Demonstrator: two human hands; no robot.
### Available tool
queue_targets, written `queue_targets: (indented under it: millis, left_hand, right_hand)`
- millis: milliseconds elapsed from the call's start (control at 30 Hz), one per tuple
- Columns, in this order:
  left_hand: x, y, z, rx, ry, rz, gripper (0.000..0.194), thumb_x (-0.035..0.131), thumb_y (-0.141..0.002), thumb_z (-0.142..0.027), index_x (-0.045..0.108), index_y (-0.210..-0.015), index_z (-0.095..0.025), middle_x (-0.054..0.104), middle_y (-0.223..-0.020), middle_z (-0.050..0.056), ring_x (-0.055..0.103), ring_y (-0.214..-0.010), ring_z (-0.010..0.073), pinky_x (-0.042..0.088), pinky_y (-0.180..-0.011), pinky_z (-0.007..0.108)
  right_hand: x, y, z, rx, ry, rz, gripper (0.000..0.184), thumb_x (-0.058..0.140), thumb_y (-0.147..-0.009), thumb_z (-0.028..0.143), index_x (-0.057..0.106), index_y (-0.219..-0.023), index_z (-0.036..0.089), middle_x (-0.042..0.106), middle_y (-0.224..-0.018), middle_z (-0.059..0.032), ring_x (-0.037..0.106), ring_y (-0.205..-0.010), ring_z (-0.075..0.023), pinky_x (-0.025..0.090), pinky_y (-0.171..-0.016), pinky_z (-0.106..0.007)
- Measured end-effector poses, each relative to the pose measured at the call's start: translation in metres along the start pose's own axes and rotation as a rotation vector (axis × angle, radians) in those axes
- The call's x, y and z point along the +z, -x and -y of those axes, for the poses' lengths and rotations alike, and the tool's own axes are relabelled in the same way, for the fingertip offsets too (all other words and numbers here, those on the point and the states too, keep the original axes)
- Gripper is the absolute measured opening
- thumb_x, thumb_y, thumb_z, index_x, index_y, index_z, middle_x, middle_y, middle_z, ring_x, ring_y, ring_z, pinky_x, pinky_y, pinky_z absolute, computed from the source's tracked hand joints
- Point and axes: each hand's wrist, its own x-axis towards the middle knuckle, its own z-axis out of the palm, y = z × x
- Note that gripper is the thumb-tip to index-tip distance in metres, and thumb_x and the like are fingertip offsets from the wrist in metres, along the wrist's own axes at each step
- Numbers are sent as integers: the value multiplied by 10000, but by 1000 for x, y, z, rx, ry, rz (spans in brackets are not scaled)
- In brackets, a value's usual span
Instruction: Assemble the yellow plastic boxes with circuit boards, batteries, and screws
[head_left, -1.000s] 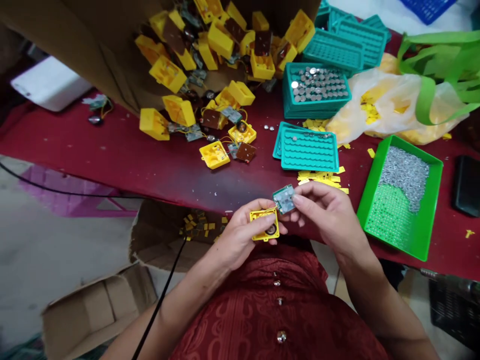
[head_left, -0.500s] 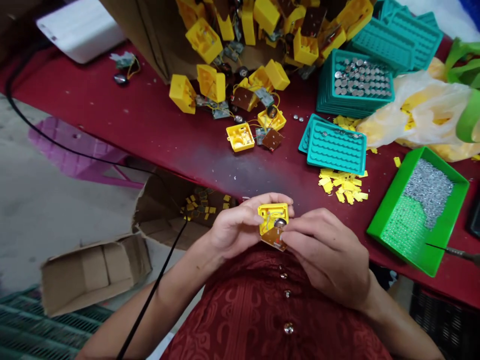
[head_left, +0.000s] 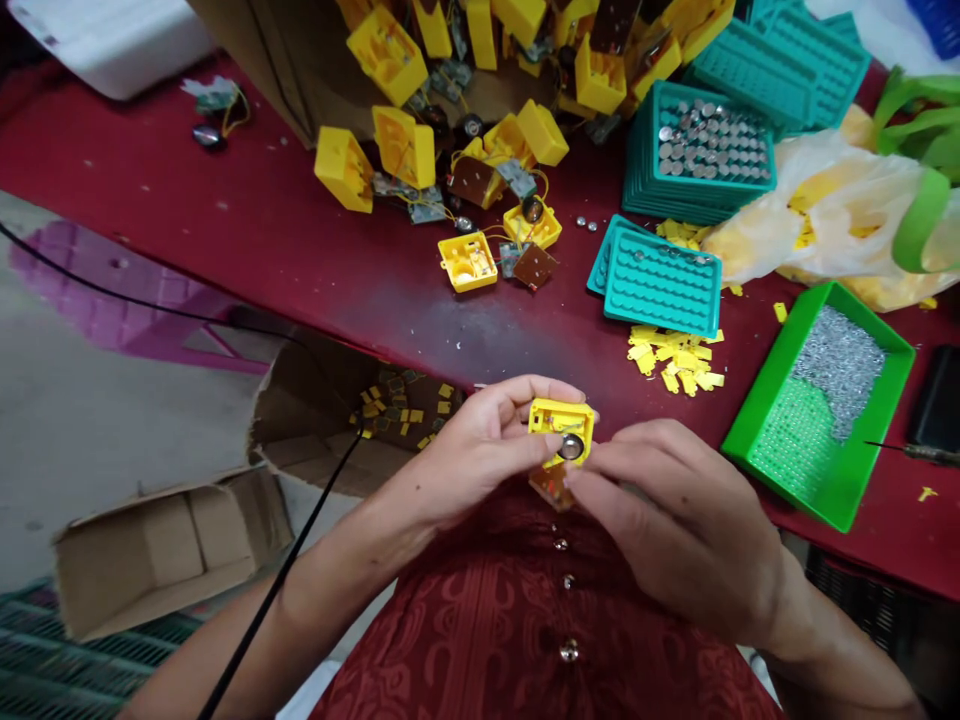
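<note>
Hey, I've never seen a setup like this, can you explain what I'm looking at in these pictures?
There's no machine here: these are a person's bare hands, seen by a camera worn on the head, looking forward and down. The left hand holds a small open yellow case with a round dark part in it. The right hand has its fingertips at the case's lower edge, by a brown board; whether it grips the board is hard to tell. On the dark red surface lie more yellow cases, teal trays, loose yellow pieces and a green bin of small metal pieces.
</note>
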Motion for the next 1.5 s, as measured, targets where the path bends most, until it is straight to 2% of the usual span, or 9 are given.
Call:
queue_targets:
  millis: [100,200,367,667,833,967,1233,1400,1500]
  left_hand:
    - [0,-1,1,3,69,5,303,760,-719,-152,704,-1016,-169,726,-937,38,663,-782,144,501,-734,257]
    - [-1,0,3,-37,184,65,338,732,-723,-199,723,-1060,-174,733,-971,51,676,-827,175,522,-740,276]
    - [-1,0,8,-5,159,54,504,765,-646,-40,693,-1121,-192,739,-981,29,678,-876,144,511,-792,231]
    - [4,-9,9,67,52,9,401,740,-686,-34,676,-1056,-175,733,-1017,41,684,-823,128,545,-746,228]
    - [8,-11,6,62,51,-17,449,708,-670,15,679,-1079,-168,741,-1003,40,692,-847,132,547,-791,242]
    - [8,-11,6,34,53,26,499,697,-643,46,669,-1096,-162,740,-1004,33,692,-839,120,544,-795,232]
    - [9,-10,3,59,-17,29,526,715,-662,30,658,-1151,-158,732,-989,24,680,-846,108,523,-810,214]
    - [12,-8,4,86,-64,15,497,772,-704,-73,645,-1180,-146,720,-1045,56,674,-875,132,516,-797,228]
    - [13,-6,5,89,-100,-13,467,759,-769,-169,634,-1218,-140,712,-1101,88,669,-916,154,522,-822,254]
  right_hand:
    - [4,-2,-3,138,-5,-7,195,506,-948,133,672,-850,167,707,-865,-35,572,-756,-149,459,-697,-299]
    - [6,-5,-5,192,-1,-20,195,521,-929,109,657,-803,170,708,-845,-32,584,-746,-147,461,-717,-302]
    - [6,-9,-9,230,-10,-58,140,545,-928,122,657,-856,166,714,-843,-28,609,-738,-144,466,-719,-300]
    - [5,-8,-18,170,-28,-61,126,552,-923,109,641,-866,178,720,-886,-30,628,-775,-146,474,-739,-303]
    - [6,-8,-24,179,-40,-77,151,536,-929,113,615,-825,189,715,-877,-33,632,-788,-151,480,-755,-308]
    - [3,-7,-27,143,-56,-41,180,533,-899,64,600,-774,175,696,-840,-40,624,-787,-159,473,-758,-312]
    - [-3,-8,-30,122,-27,37,175,519,-891,44,653,-837,143,677,-838,-57,608,-805,-177,471,-777,-335]
    - [0,-10,-27,67,44,11,200,515,-867,18,691,-877,113,653,-777,-71,574,-754,-186,476,-701,-337]
    - [4,-10,-24,62,99,-56,194,518,-872,36,702,-867,97,640,-847,-120,559,-791,-204,482,-684,-350]
